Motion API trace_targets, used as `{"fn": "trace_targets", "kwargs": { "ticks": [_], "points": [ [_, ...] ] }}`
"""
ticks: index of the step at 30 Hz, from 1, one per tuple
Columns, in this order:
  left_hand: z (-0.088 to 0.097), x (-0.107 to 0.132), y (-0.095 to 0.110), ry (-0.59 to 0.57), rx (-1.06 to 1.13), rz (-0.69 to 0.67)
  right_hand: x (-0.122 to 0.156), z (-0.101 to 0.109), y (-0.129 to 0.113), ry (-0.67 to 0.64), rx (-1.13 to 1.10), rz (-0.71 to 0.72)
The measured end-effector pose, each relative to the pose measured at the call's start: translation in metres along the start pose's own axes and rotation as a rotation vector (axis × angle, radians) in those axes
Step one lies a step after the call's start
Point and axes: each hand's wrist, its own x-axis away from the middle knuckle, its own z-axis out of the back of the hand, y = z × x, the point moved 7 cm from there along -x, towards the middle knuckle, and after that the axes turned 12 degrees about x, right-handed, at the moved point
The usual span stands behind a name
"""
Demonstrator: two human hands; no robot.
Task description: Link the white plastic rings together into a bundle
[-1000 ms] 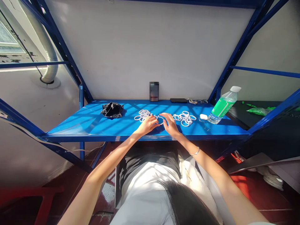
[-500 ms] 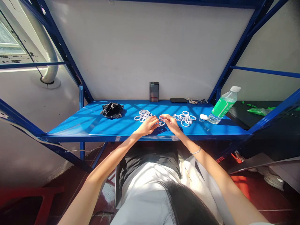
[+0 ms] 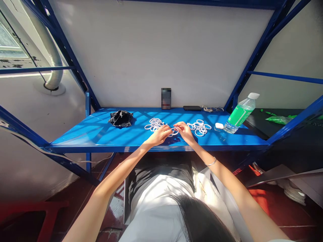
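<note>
Both my hands meet over the middle of the blue shelf [image 3: 101, 136]. My left hand [image 3: 159, 135] and my right hand [image 3: 185, 132] each pinch one side of a white plastic ring [image 3: 173, 131] held just above the surface. A pile of several white rings [image 3: 153, 123] lies just behind my left hand. A second pile of white rings [image 3: 200, 127] lies to the right of my right hand. A thin bracelet circles my right wrist.
A crumpled black bag [image 3: 121, 118] lies at the left. A dark box [image 3: 166, 98], a black phone [image 3: 192, 108] and a cable stand along the back wall. A green-labelled water bottle [image 3: 240, 113] and a small white case [image 3: 219, 125] sit at the right.
My hands have lifted slightly off the shelf and closed toward each other, taking the white ring between their fingertips.
</note>
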Motion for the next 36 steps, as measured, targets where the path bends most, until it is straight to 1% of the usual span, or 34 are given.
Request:
{"fn": "trace_targets", "kwargs": {
  "ticks": [6,12,16,19,22,26,31,36],
  "points": [
    [-0.003,0.001,-0.002,-0.012,-0.01,-0.018,0.0,-0.002,0.002,-0.031,0.017,-0.018],
    [-0.002,0.001,-0.004,0.002,-0.007,0.007,-0.001,-0.005,0.006,-0.069,-0.084,-0.06],
    [0.001,0.001,-0.002,0.036,0.006,0.068,0.0,0.0,0.008,-0.008,-0.088,-0.094],
    [0.007,0.002,-0.002,0.109,-0.005,0.135,0.002,0.004,0.006,0.059,-0.067,-0.103],
    [0.01,0.003,-0.004,0.169,-0.029,0.144,0.006,0.003,-0.004,0.09,-0.029,-0.049],
    [0.01,0.002,-0.01,0.205,-0.081,0.119,0.01,0.001,-0.017,0.096,0.062,0.045],
    [0.01,0.001,-0.013,0.245,-0.133,0.094,0.012,0.0,-0.024,0.086,0.134,0.123],
    [0.011,0.003,-0.011,0.279,-0.127,0.035,0.014,0.001,-0.031,0.112,0.194,0.216]
  ]
}}
